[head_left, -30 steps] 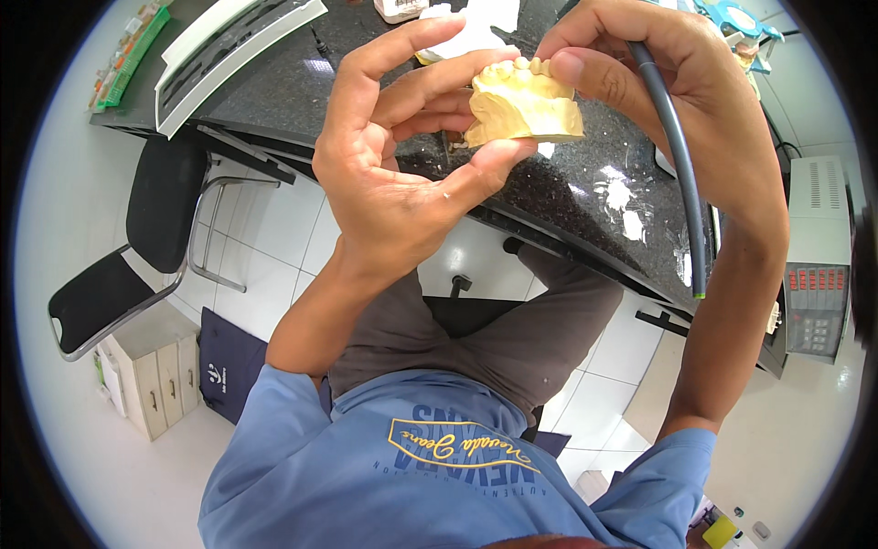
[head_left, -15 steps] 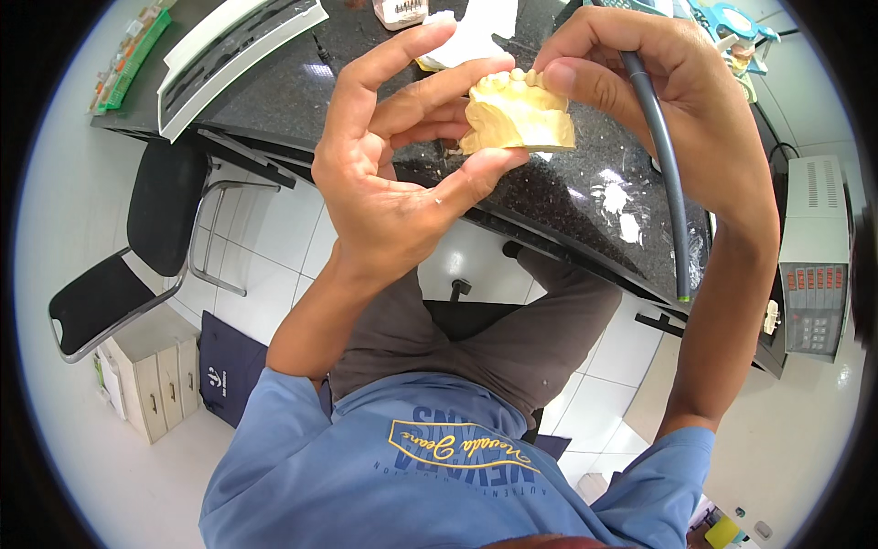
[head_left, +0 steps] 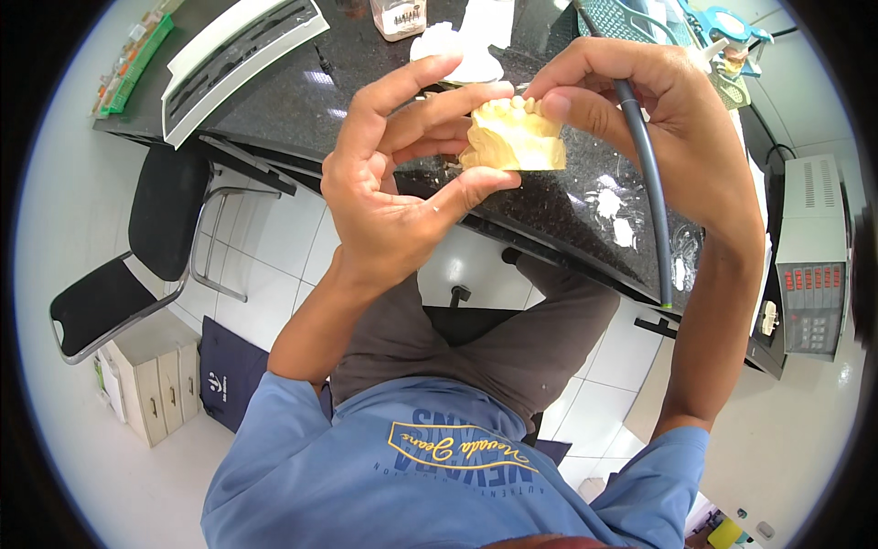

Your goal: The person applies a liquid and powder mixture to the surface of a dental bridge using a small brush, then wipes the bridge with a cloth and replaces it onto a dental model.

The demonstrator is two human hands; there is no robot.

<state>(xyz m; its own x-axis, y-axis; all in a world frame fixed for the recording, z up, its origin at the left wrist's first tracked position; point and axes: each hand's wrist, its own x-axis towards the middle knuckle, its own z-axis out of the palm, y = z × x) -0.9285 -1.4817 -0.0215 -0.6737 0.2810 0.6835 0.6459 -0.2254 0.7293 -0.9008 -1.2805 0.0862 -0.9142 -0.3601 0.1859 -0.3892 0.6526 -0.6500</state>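
Note:
My left hand (head_left: 389, 197) holds a yellow dental cast (head_left: 512, 145) over the bench, thumb under its flat base and fingertips at its upper edge. The row of teeth faces up. My right hand (head_left: 658, 123) is closed, its thumb and forefinger tips at the right end of the teeth. A long, dark, rod-like tool (head_left: 653, 178) with a green tip at its lower end passes through the right hand. Its upper end reaches beyond the knuckles, so I cannot tell what kind of tool it is.
Beneath my hands is a black speckled bench (head_left: 585, 220) with white smears. Crumpled white tissue (head_left: 466, 59) and a clear jar (head_left: 399, 18) lie behind. A white curved tray (head_left: 242, 69) is at left, a blue basket (head_left: 640, 23) at back right. A black chair (head_left: 169, 210) stands left.
Both hands and the dental cast have come slightly nearer to me. The cast sits a little more level, and the rod-like tool has shifted left with my right hand.

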